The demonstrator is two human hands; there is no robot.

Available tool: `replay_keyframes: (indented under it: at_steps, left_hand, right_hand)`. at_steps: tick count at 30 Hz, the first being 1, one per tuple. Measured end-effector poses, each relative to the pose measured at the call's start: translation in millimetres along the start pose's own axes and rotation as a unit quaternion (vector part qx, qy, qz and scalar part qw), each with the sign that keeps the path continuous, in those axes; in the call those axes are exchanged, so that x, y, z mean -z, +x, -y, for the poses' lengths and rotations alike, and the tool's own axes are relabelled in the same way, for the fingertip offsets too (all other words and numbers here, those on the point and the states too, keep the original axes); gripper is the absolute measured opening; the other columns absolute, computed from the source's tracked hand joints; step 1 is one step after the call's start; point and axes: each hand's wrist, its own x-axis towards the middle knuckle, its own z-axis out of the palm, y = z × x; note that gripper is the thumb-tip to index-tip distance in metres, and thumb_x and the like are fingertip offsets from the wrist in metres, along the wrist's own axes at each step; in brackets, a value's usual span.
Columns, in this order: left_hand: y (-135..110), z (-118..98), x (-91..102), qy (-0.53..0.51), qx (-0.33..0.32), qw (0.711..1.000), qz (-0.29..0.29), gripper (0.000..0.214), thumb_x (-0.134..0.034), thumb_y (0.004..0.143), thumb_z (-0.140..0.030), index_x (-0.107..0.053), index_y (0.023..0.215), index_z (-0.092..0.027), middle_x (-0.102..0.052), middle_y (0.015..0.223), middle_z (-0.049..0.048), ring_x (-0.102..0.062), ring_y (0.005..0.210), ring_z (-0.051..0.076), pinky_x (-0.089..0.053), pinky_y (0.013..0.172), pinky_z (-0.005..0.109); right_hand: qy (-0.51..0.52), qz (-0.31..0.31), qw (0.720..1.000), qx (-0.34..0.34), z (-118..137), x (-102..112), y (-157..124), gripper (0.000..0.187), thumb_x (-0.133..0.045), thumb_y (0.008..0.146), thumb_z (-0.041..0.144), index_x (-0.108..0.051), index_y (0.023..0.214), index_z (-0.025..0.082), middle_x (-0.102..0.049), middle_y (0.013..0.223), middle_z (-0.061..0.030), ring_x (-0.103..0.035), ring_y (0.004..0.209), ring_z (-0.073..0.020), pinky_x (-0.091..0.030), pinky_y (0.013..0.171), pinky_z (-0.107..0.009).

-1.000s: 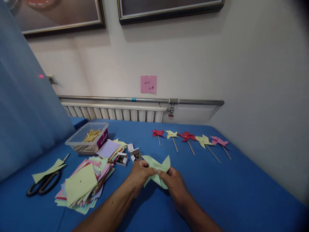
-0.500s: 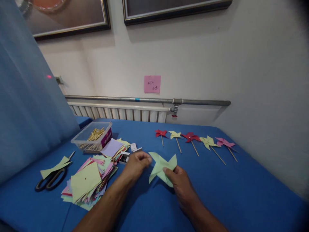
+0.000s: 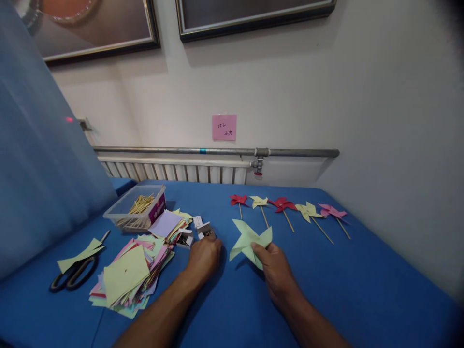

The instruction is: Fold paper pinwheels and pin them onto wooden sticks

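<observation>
Between the thumb and fingers of my right hand (image 3: 276, 267) is a pale green paper pinwheel (image 3: 248, 241), its blades folded toward the middle and no stick visible on it. My left hand (image 3: 203, 258) reaches to a small open box (image 3: 204, 229) holding small dark and shiny pieces. Its fingertips are at the box's near edge, largely hidden by the back of the hand, so what they grip does not show. Just left of that stands a second small white box (image 3: 185, 238) with dark bits inside.
Finished pinwheels on sticks, including a red one (image 3: 282, 204) and a pink one (image 3: 331, 211), lie in a row at the back right. A clear tub (image 3: 119, 212) of wooden sticks, a paper stack (image 3: 126, 273) and black-handled scissors (image 3: 82, 273) occupy the left.
My left hand has moved away from the pinwheel, down to the small open box. My right hand still holds the pinwheel, now slightly farther right.
</observation>
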Motion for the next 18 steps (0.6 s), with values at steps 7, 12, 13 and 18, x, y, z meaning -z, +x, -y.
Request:
replay_keyframes:
  at_steps: [7,12,13,18]
  left_hand:
    - [6,10,-0.4,-0.01,0.025,1.0,-0.009,0.032,-0.045,0.101,-0.016,-0.076,0.111,-0.017,-0.073,0.116,0.0144,-0.07,0.108,0.027,-0.049,0.084,0.035]
    - [8,13,-1.0,-0.009,0.04,0.999,-0.006,0.031,-0.047,0.101,-0.016,-0.077,0.108,-0.018,-0.073,0.116,0.0148,-0.07,0.108,0.028,-0.049,0.083,0.035]
    - [8,13,-0.7,-0.008,0.04,0.999,-0.005,0.031,-0.047,0.101,-0.017,-0.077,0.107,-0.018,-0.073,0.115,0.0146,-0.07,0.106,0.028,-0.048,0.082,0.035]
    - [7,12,-0.2,-0.014,0.031,0.999,-0.013,0.029,-0.047,0.101,-0.018,-0.076,0.105,-0.016,-0.074,0.113,0.0144,-0.07,0.104,0.027,-0.048,0.081,0.034]
  right_hand:
    - [0.016,0.016,1.0,-0.016,1,-1,-3,0.034,-0.087,0.068,0.04,-0.077,0.092,0.018,-0.083,0.081,-0.0059,-0.077,0.078,-0.0305,-0.058,0.072,-0.038]
    - [0.01,0.021,1.0,-0.019,3,-1,-5,0.032,-0.085,0.069,0.041,-0.078,0.091,0.018,-0.083,0.083,-0.0067,-0.078,0.081,-0.0313,-0.059,0.073,-0.038]
    - [0.005,0.02,1.0,-0.02,4,-2,-6,0.031,-0.085,0.07,0.041,-0.078,0.09,0.018,-0.083,0.083,-0.0068,-0.078,0.081,-0.0314,-0.059,0.072,-0.038]
    - [0.005,0.021,0.999,-0.026,6,-1,-7,0.032,-0.087,0.069,0.04,-0.078,0.09,0.018,-0.084,0.086,-0.0072,-0.078,0.084,-0.0318,-0.059,0.075,-0.038]
